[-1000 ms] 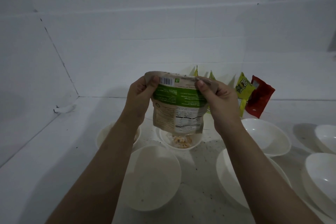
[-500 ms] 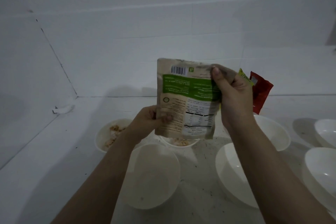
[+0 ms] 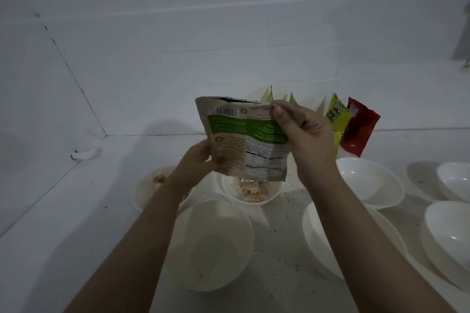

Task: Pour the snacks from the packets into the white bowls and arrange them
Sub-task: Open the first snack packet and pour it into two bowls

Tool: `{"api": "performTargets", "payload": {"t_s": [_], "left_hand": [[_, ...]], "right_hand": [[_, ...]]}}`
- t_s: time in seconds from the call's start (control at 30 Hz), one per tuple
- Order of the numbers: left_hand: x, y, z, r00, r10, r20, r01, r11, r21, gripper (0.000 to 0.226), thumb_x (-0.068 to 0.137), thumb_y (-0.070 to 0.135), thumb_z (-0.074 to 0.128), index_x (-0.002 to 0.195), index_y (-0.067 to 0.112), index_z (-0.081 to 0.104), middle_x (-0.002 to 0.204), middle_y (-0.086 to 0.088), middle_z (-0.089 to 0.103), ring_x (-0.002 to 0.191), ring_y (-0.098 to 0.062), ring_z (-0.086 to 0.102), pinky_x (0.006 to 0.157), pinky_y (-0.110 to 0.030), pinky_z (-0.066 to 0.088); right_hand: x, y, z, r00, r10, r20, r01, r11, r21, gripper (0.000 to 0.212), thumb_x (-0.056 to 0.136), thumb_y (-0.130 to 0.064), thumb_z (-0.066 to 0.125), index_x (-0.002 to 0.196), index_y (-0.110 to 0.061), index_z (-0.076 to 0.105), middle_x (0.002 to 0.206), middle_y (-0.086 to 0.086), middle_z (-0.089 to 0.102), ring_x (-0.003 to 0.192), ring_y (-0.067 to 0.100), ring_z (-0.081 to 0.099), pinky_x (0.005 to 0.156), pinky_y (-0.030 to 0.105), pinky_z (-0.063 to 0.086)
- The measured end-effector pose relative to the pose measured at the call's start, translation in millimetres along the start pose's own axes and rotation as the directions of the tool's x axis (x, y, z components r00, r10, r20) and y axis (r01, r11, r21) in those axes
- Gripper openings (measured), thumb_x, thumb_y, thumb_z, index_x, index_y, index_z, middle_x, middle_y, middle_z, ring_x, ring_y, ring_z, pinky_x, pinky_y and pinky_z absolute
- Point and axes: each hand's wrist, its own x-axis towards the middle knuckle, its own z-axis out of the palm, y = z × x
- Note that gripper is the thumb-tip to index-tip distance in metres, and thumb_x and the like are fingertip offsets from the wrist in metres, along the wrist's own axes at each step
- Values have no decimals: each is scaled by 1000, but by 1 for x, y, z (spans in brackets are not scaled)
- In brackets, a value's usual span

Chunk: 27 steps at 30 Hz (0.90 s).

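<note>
Head view shows the pouring step in hand: a brown-and-green snack packet (image 3: 245, 138) is held inverted at frame centre, its lower open edge directly above a small white bowl (image 3: 251, 192) that already holds pale snack pieces. The right hand (image 3: 306, 140) pinches the packet's upper right corner between thumb and fingers; the left hand (image 3: 201, 161) grips the lower left edge, thumb on the printed face. A second bowl (image 3: 148, 185), left of centre and partly hidden by the left forearm, also contains snacks. An apparently empty larger bowl (image 3: 216, 244) sits in the lower centre, with further white bowls (image 3: 371, 181) toward the right edge. Unopened yellow (image 3: 337, 115) and red (image 3: 361, 129) packets lean against the wall, upper right. Judged next move: shake or squeeze out any remainder, keeping the mouth over the bowl so pieces do not scatter, then set the packet aside and take another.
</note>
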Motion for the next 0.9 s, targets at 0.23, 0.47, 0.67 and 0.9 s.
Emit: {"api": "performTargets", "payload": {"t_s": [0.23, 0.47, 0.67, 0.9], "left_hand": [[13, 61, 11, 966, 244, -80, -257, 936, -241, 17, 87, 23, 66, 91, 8, 72, 84, -3, 72, 80, -19, 65, 68, -27, 53], [11, 47, -9, 966, 187, -178, -245, 883, -401, 67, 86, 41, 69, 119, -15, 51, 119, -37, 51, 107, -44, 49, 89, -56, 40], [-8, 41, -38, 966, 43, -255, -192, 781, -594, 72, 84, 43, 70, 135, -4, 47, 132, -24, 50, 120, -38, 49, 100, -58, 39], [-22, 19, -82, 991, -30, -132, -71, 710, -700, 65, 98, 43, 35, 151, 7, 24, 144, -22, 38, 126, -38, 42, 92, -56, 48]], "right_hand": [[-12, -1, 3, 994, -11, 106, 14, 1000, -20, 16, 85, -15, 69, 96, -24, 76, 90, -10, 78, 90, 9, 73, 77, 23, 56], [-12, 45, 3, 926, 338, 168, -249, 881, -402, 15, 75, -16, 84, 89, -21, 81, 89, 2, 79, 86, 20, 75, 80, 46, 60], [-22, 72, 7, 912, 409, 25, -340, 789, -511, 14, 72, -23, 87, 81, -15, 80, 76, 2, 77, 74, 15, 73, 69, 37, 57], [-36, 67, 50, 833, 540, -120, -539, 841, 41, 5, 83, -4, 75, 79, -2, 72, 93, 26, 72, 86, 33, 70, 81, 44, 59]]}}
